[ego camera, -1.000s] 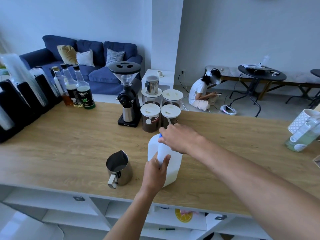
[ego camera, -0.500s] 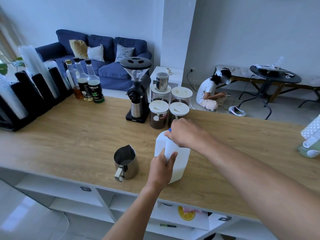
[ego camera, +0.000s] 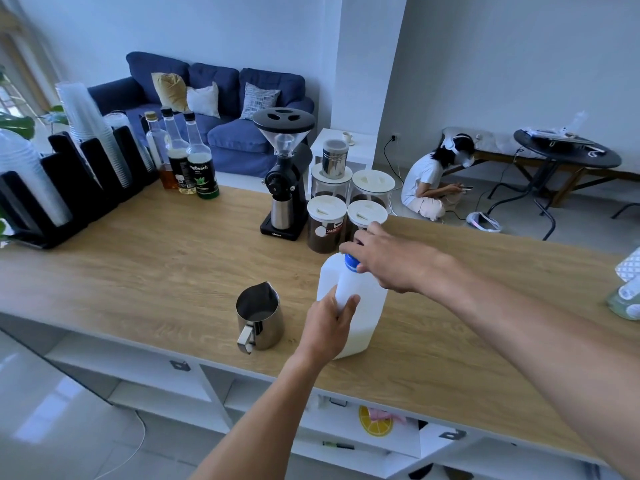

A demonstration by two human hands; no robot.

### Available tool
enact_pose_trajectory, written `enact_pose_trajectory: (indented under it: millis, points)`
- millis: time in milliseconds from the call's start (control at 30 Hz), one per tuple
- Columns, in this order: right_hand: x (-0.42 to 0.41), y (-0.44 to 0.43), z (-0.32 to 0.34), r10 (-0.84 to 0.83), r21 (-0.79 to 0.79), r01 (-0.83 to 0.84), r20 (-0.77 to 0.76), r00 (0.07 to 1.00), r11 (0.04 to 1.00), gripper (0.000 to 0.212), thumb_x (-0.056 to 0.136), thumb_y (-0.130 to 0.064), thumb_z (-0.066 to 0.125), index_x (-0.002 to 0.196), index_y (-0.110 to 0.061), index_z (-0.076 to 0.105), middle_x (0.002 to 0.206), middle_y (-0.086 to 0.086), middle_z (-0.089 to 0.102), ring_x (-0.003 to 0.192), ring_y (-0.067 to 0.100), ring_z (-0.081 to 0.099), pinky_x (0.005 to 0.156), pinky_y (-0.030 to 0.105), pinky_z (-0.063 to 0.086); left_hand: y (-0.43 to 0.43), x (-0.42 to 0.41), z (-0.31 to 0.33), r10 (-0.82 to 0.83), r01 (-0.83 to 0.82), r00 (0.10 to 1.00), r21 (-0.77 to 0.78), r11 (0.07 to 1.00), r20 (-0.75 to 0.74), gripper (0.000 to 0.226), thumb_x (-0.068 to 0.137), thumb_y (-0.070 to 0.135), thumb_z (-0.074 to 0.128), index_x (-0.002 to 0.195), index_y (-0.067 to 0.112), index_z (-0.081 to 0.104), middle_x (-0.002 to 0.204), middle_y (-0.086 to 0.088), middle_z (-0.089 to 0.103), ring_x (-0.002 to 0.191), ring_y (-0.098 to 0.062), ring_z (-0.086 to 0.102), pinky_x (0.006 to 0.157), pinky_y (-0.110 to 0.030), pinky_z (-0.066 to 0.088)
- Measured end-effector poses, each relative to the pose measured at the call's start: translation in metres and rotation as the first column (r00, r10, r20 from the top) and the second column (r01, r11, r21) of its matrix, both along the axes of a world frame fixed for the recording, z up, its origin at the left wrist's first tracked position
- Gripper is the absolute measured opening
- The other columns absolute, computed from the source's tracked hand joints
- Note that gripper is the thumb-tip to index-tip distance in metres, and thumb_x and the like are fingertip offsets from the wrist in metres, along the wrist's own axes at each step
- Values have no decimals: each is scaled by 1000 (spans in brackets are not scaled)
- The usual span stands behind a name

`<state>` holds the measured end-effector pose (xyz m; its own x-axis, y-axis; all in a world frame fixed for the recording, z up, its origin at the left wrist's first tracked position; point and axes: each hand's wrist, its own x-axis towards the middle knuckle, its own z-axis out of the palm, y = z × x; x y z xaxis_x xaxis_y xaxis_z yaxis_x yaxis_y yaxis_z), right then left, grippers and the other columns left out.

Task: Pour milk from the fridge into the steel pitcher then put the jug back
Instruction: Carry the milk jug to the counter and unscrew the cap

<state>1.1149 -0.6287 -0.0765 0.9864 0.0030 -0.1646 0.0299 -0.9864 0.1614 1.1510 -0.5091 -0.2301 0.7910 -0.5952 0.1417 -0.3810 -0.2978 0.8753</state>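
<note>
A white plastic milk jug (ego camera: 365, 306) stands upright on the wooden counter (ego camera: 138, 271), with a little milk at its bottom. My left hand (ego camera: 329, 327) grips its handle from the near side. My right hand (ego camera: 384, 258) reaches over the top, fingers pinched on the blue cap (ego camera: 351, 262). The steel pitcher (ego camera: 258, 315) sits just left of the jug, handle toward me, some milk showing inside.
Behind the jug stand several lidded coffee jars (ego camera: 327, 225) and a black grinder (ego camera: 284, 174). Syrup bottles (ego camera: 188, 161) and cup stacks in a black holder (ego camera: 69, 168) line the far left. A person (ego camera: 433, 181) sits on the floor beyond. A bottle (ego camera: 627, 299) lies at the right edge.
My view has shifted, so everything sits further right in frame. Both hands stay on the jug; the blue cap shows more under my right fingers now.
</note>
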Motion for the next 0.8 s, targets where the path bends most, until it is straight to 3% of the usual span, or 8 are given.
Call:
enact_pose_trajectory:
  millis: [67, 100, 200, 300, 367, 533, 700, 800]
  points:
    - [-3, -1, 2, 29, 56, -28, -11, 1000, 998, 57, 83, 9, 50, 131, -21, 43, 135, -4, 40, 119, 22, 31, 87, 36, 48, 0, 2, 1, -7, 7, 1000, -15, 1000, -9, 25, 101, 40, 47, 77, 33, 45, 50, 11, 48, 46, -5, 46, 50, -19, 33]
    - [-4, -1, 2, 35, 100, -34, -4, 999, 994, 57, 83, 8, 52, 129, -25, 44, 140, -7, 37, 122, 21, 28, 89, 35, 48, 1, 3, 0, -7, 7, 1000, -23, 1000, -12, 27, 101, 41, 47, 76, 33, 44, 48, 11, 47, 45, -5, 44, 50, -19, 32]
    - [-7, 1, -1, -89, 280, 74, 44, 995, 957, 49, 92, -35, 58, 137, -33, 38, 151, -8, 25, 134, 17, 21, 101, 38, 39, 0, 1, -1, 1, -1, 1000, -34, 999, -20, 26, 101, 41, 48, 76, 34, 45, 47, 12, 48, 46, -5, 44, 50, -18, 32]
    - [-4, 0, -1, -255, 229, 219, 144, 956, 949, 53, 92, -58, 46, 133, -25, 44, 134, -2, 48, 128, 20, 38, 95, 41, 45, -1, 0, -1, 5, -7, 999, -38, 999, -38, 23, 101, 40, 49, 80, 31, 49, 50, 10, 48, 47, -6, 45, 52, -21, 35]
    - [-3, -2, -1, -284, 241, 243, 156, 946, 940, 44, 92, -51, 51, 124, -21, 51, 123, -2, 54, 115, 20, 49, 86, 40, 48, 0, -1, 0, 1, -3, 999, -38, 999, -46, 23, 101, 40, 49, 79, 32, 48, 50, 11, 48, 46, -5, 45, 52, -21, 35]
    - [-8, -13, 10, -175, 438, 70, 205, 963, 897, 38, 82, -18, 64, 118, -25, 55, 116, -9, 51, 96, 13, 48, 76, 25, 44, 0, -2, 4, 9, -11, 999, -36, 999, -46, 20, 101, 40, 49, 82, 33, 49, 54, 13, 52, 51, -3, 50, 54, -20, 39]
    - [-30, -57, -22, -515, 687, 182, 316, 796, 703, 39, 77, -18, 71, 107, -16, 47, 106, 3, 55, 89, 22, 59, 80, 35, 51, 0, -4, 3, 13, -15, 999, -35, 999, -53, 18, 101, 41, 49, 88, 28, 51, 62, 13, 54, 58, -4, 53, 57, -21, 41]
    - [-63, -65, -91, -705, 772, 376, 127, 698, 512, 45, 79, -15, 71, 115, -13, 44, 103, 4, 53, 83, 20, 56, 70, 27, 46, 0, -5, 5, 19, -22, 998, -45, 999, -61, 20, 101, 39, 50, 82, 32, 49, 60, 13, 53, 56, -3, 52, 55, -18, 39]
